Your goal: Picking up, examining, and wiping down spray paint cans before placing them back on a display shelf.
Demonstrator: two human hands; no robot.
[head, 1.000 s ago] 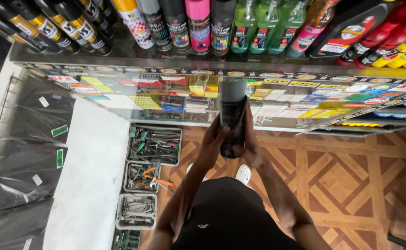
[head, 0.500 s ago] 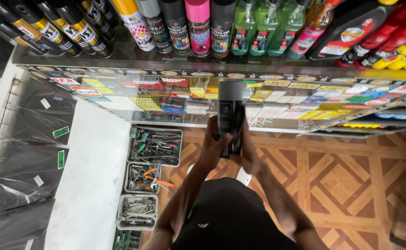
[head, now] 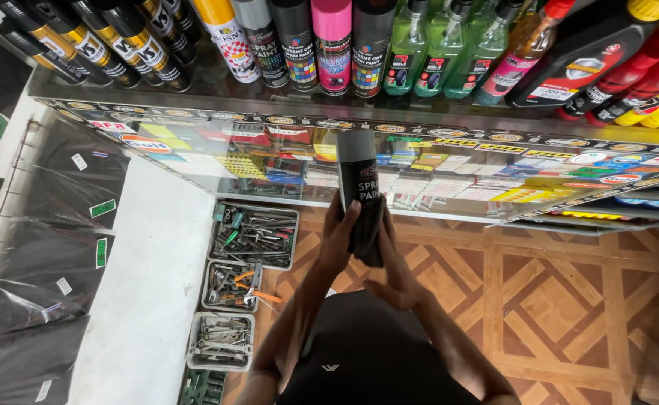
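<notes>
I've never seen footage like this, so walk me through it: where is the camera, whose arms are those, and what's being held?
The one picture comes from a camera worn on a person's head, looking down, so the two bare arms are the wearer's own. No machine is involved. Both hands grip a dark spray can: the left hand wraps its left side, with its fingers over the front, and the right hand holds it lower down. Behind the can is a glass counter with stickers along its edge, and a shelf above it carries spray cans and bottles. Down on the wood-pattern floor stand trays of tools.
</notes>
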